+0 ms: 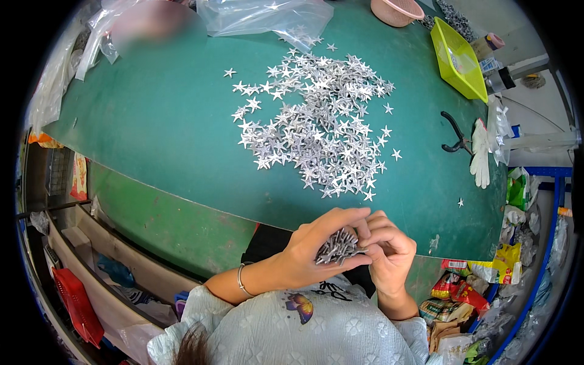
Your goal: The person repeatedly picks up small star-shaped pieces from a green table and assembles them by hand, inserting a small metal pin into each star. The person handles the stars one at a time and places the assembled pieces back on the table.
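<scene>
A bunch of small silver star-shaped metal pieces (338, 247) is cupped in my left hand (310, 243), between its thumb and curled fingers. My right hand (391, 246) touches the left fingertips at the bunch's right side, its fingers bent and pinched together. Whether a piece sits in that pinch is hidden. Both hands are close to my body, at the near edge of the green table (158, 121). Beyond them a large loose pile of the same silver stars (328, 115) spreads over the table, with single ones scattered around it.
Clear plastic bags (261, 21) lie at the far edge. A pink basket (398, 11) and a yellow-green tray (456, 58) stand at the far right. Black-handled pliers (455, 132) and a white glove (480, 155) lie on the right. Wooden drawers (121, 267) are at left.
</scene>
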Tool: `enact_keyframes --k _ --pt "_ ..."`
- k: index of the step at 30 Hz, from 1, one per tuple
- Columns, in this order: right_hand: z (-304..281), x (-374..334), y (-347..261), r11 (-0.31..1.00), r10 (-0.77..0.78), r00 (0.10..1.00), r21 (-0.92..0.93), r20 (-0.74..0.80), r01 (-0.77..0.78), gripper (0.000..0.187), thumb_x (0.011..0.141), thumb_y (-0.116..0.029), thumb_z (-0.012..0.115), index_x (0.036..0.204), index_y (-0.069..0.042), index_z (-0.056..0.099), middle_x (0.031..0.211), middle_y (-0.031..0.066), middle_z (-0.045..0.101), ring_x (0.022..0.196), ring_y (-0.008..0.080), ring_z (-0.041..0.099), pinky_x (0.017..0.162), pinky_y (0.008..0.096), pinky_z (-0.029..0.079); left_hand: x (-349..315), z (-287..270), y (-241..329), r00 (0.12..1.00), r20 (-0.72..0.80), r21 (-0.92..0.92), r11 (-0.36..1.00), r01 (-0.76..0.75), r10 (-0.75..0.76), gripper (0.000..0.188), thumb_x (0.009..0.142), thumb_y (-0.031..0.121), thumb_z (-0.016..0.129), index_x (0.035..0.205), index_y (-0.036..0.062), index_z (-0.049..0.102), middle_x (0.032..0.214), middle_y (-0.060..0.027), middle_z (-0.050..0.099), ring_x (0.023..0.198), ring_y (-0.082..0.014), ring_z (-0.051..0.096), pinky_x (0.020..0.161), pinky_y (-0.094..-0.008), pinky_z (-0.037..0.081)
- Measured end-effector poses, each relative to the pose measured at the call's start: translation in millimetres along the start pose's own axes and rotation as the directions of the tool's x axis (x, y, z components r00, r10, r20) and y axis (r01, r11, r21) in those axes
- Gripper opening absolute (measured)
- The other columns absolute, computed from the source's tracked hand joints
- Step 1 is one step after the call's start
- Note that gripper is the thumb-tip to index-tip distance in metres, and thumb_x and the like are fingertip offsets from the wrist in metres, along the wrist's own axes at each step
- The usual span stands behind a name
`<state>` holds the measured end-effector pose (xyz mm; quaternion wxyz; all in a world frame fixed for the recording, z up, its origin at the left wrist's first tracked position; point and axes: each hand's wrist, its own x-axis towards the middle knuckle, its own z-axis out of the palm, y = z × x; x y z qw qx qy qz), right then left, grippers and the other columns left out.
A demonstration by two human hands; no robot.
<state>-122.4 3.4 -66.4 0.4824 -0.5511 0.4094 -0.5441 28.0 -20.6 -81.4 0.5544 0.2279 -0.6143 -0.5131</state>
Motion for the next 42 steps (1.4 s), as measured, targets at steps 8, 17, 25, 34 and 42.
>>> enact_keyframes --k 8,17,25,34,42 --pt "-7 13 -2 0.918 0.096 0.991 -0.376 -0.096 -0.125 0.008 0.072 0.004 0.064 0.080 0.003 0.063 0.073 0.0082 0.061 0.069 0.0163 0.054 0.063 0.0263 0.042 -8 -15 -3 0.824 -0.003 -0.567 0.680 0.465 -0.566 0.014 0.080 -0.001 0.059 0.093 -0.0055 0.060 0.086 -0.0137 0.060 0.061 -0.0124 0.052 0.046 -0.0192 0.038" --pt "-18 69 35 0.366 -0.174 0.983 -0.923 0.057 0.118 0.024 0.070 -0.008 0.068 0.093 -0.004 0.062 0.089 0.0070 0.056 0.083 0.0234 0.049 0.072 0.0336 0.036 -13 -17 -12 0.696 0.096 -0.769 0.391 0.506 -0.711 0.014 0.087 0.003 0.049 0.096 -0.0045 0.058 0.086 -0.0154 0.061 0.062 -0.0122 0.053 0.038 -0.0176 0.030" --pt "-23 69 48 0.423 -0.306 0.951 -0.890 0.037 0.171 0.017 0.070 -0.005 0.068 0.086 -0.006 0.061 0.077 0.0028 0.058 0.076 0.0200 0.051 0.072 0.0323 0.034 -7 -15 -15 0.662 0.021 -0.734 0.438 0.520 -0.749 0.011 0.086 0.007 0.052 0.086 -0.0029 0.058 0.081 -0.0143 0.058 0.060 -0.0122 0.051 0.036 -0.0172 0.031" --pt "-21 69 45 0.551 -0.308 0.949 -0.826 -0.067 0.120 0.014 0.072 -0.003 0.066 0.085 -0.003 0.063 0.077 0.0056 0.060 0.072 0.0194 0.053 0.072 0.0304 0.036 -4 -14 -12 0.618 0.017 -0.701 0.431 0.568 -0.786 0.016 0.086 0.010 0.058 0.094 -0.0031 0.059 0.072 -0.0060 0.056 0.061 -0.0088 0.051 0.040 -0.0169 0.031" --pt "-10 29 20 0.936 0.317 0.936 0.208 -0.152 -0.283 0.010 0.082 0.001 0.059 0.091 0.003 0.062 0.086 0.0058 0.063 0.081 0.0113 0.058 0.074 0.0221 0.044 3 -9 -10 0.685 -0.083 -0.590 0.590 0.551 -0.724 0.018 0.084 0.008 0.059 0.098 -0.0029 0.058 0.074 -0.0049 0.053 0.057 -0.0108 0.048 0.037 -0.0174 0.027"
